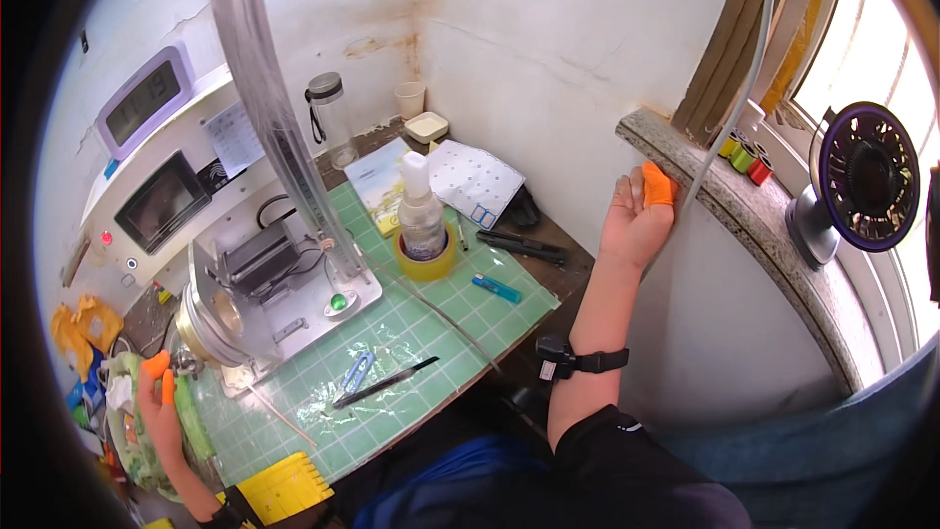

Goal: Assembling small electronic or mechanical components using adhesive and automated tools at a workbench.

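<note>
Orange finger covers sit on two fingers of my left hand [163, 413], which is at the left end of the bench machine [294, 309]. Those fingers come together beside a round metal spindle [186, 360]; whatever is between them is too small to make out. Far to the right, my right hand [632, 225] is raised next to the stone windowsill [725, 181], its fingers curled in and one wearing an orange cover. Anything inside that grip is hidden. A grey cable [707, 162] hangs just beside it. A black strap with a small box [578, 360] circles my right forearm.
The green gridded mat [411, 333] bears tweezers [387, 382], a blue-handled cutter [357, 369], a teal lighter [496, 288] and a bottle [421, 220] inside a tape roll [426, 263]. Thread spools [759, 169] and a small fan [867, 176] stand on the sill.
</note>
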Tool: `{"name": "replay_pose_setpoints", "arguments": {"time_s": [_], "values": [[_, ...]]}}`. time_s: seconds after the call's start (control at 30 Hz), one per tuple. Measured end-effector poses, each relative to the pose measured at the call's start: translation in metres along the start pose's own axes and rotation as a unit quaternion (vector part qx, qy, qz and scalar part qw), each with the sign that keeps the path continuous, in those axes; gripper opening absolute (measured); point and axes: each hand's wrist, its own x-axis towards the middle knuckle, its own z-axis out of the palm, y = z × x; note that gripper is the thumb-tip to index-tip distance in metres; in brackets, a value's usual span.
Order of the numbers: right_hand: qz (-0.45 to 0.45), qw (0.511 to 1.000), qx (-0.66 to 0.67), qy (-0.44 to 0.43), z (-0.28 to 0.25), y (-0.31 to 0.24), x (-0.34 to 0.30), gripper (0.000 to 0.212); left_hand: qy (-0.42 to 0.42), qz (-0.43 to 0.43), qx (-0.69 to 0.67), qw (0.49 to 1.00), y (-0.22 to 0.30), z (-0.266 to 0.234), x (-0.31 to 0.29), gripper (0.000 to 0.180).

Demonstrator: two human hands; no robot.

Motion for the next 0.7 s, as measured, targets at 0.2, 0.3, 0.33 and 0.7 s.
{"name": "replay_pose_setpoints", "arguments": {"time_s": [0.2, 0.3, 0.33, 0.7], "values": [[0.025, 0.999, 0.006, 0.028, 0.019, 0.003, -0.008, 0.008, 0.000, 0.006, 0.014, 1.000, 0.008, -0.010, -0.008, 0.026], [0.049, 0.998, 0.044, -0.015, 0.012, 0.000, -0.006, 0.007, 0.005, 0.068, 0.075, 0.995, 0.039, -0.007, -0.016, 0.022], [0.093, 0.993, 0.049, -0.050, -0.004, 0.019, -0.001, 0.005, 0.003, 0.075, 0.079, 0.994, 0.047, -0.001, -0.016, 0.022], [0.146, 0.888, -0.182, -0.396, 0.067, 0.018, -0.097, 0.042, 0.001, 0.063, 0.084, 0.994, 0.052, -0.001, -0.024, 0.028]]}}
